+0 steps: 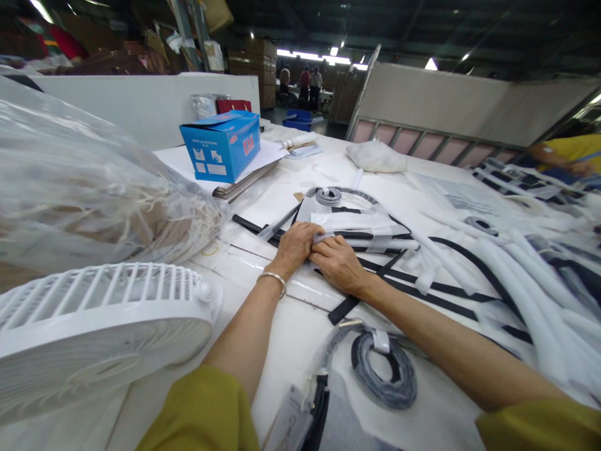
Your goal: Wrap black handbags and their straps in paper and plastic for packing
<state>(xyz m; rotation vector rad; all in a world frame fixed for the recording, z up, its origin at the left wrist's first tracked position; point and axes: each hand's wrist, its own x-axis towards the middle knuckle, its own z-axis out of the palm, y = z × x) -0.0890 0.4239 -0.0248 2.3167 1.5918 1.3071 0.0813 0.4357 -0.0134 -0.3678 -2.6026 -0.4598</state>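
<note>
My left hand (293, 247) and my right hand (339, 263) lie side by side on the white table (291, 332), fingers curled and pressed onto the near end of a clear plastic bag (352, 224). The bag holds black strips and a white-wrapped tube. A grey coiled cord (327, 195) lies at the bag's far end. A silver bangle sits on my left wrist. Long black strips (422, 294) run under the bag and out to the right.
A white fan (94, 326) stands at the near left, with a big clear bag of string (84, 188) behind it. A blue box (221, 145) rests on papers further back. White-sleeved tubes (530, 275) pile up at right. A coiled grey cord (385, 369) lies near my right forearm. Another person's arm (558, 156) shows far right.
</note>
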